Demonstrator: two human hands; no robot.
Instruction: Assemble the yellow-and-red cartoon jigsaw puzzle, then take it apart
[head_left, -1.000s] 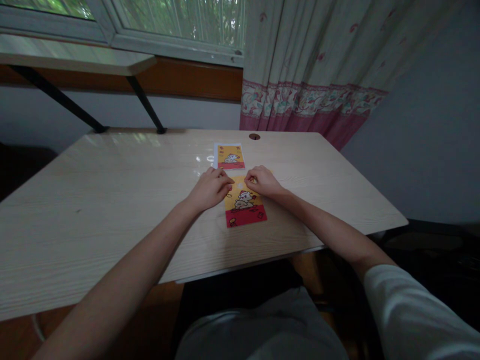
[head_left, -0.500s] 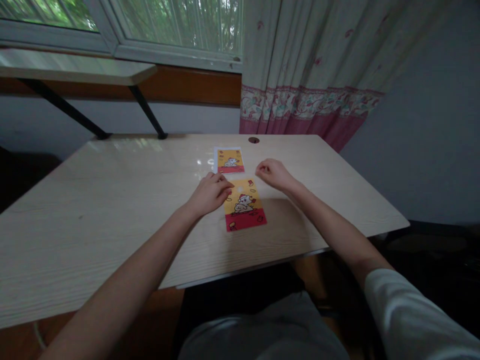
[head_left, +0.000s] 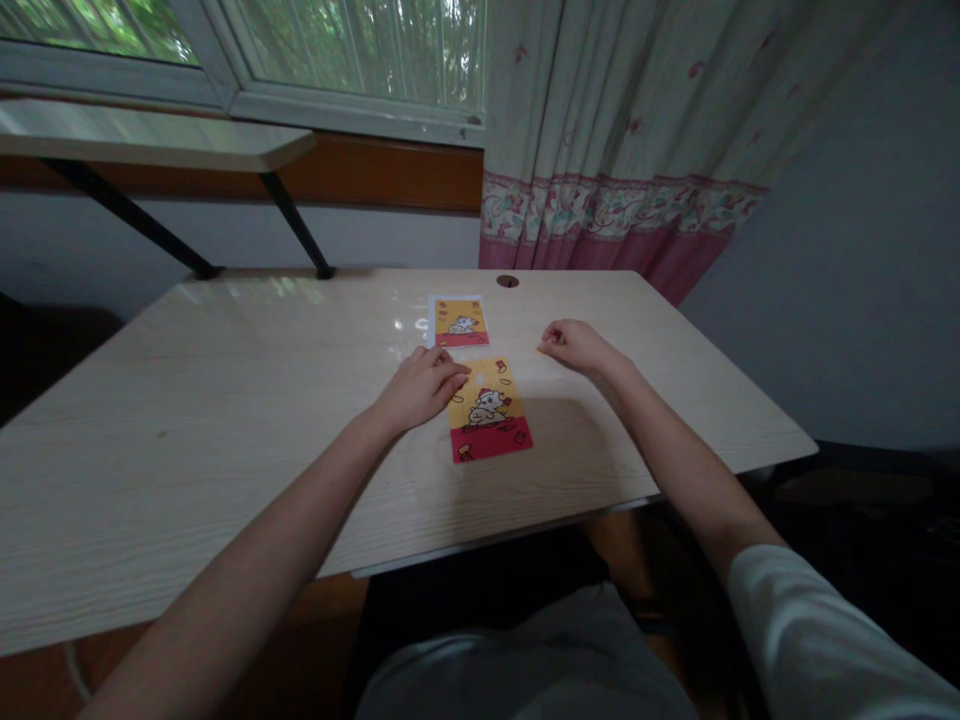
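A yellow and red picture card with a white cartoon animal in a red hat lies flat on the desk. A pale patch shows near its top. My left hand rests at the card's upper left edge, holding it, thumb and index finger close together on its corner. My right hand is off to the card's upper right, apart from it. Its thumb and fingertips are pinched, and a tiny orange-yellow bit shows at their tips, too small to name. Behind the card lies a smaller white-edged print with a similar picture.
The pale wooden desk has a round cable hole near its back edge. At the left, a raised shelf stands on black legs. A window and a flowered curtain are behind the desk.
My right hand has moved a little to the right, away from the card, still pinched; an orange-yellow bit now shows at its fingertips. My left hand and the card have hardly moved.
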